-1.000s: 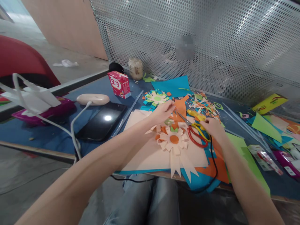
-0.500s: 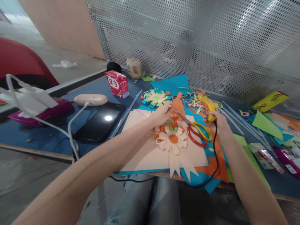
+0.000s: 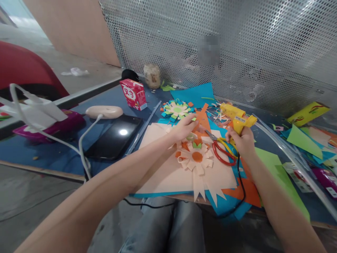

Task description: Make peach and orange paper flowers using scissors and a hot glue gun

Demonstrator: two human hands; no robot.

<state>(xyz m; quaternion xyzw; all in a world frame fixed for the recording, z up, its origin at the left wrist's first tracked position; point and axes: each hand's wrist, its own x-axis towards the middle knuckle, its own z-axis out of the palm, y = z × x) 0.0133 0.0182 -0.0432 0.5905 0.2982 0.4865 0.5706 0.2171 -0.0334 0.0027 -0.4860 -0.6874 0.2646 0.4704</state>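
Note:
My right hand grips a yellow hot glue gun by its handle, nozzle toward the left; a black cord hangs from it, and a long clear glue stick extends behind it. My left hand is closed over the papers, a small light green bit at its fingertips; what it pinches is unclear. Below it lies a cream paper flower with an orange centre and ribbon tails. Scissors with red and yellow handles lie between my hands. Behind my left hand is a green, white and blue paper flower.
A phone, a cream device with a white cable, and a pink box stand left. A jar is at the back by the perforated metal panel. Coloured paper and a yellow box lie right.
My right hand has raised and turned the glue gun, and its clear glue stick now shows behind. My left hand stays nearly in place. The view has shifted slightly.

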